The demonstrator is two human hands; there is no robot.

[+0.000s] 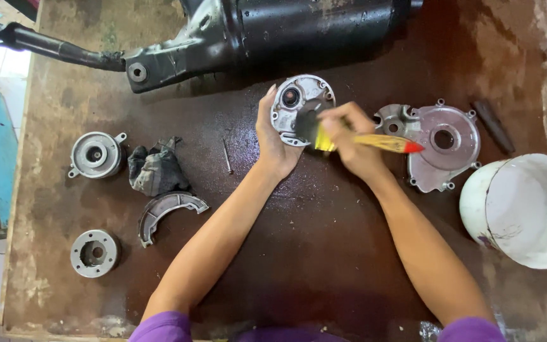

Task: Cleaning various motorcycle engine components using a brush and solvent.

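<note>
Hands meet at the far middle of the wet brown wooden table: the left hand cups a round grey metal cover plate by its left edge, fingers curled behind it, while the right hand pinches a yellow-handled paintbrush with a red tip, its dark bristles on the plate's face. Just right lies a larger grey metal engine cover, a white plastic bucket nearer right, and a dark rag to the left.
</note>
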